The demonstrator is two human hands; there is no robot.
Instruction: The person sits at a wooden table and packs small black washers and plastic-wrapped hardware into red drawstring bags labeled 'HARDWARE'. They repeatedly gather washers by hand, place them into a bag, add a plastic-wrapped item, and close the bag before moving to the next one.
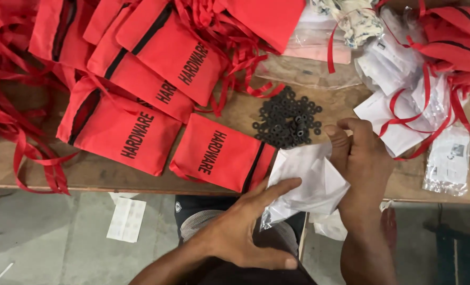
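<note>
Clear plastic bag (306, 179) sits at the table edge, my left hand (240, 232) flat with fingers spread pinning its near side, my right hand (362, 153) pinched shut on its top, black washers (288, 122) heaped just beyond for easy reach.

Packing workshop: wooden workbench (103, 171), piled red drawstring pouches (140, 79), black washers (288, 117).

Both forearms bare, no sleeves; dark trousers at lap.
</note>
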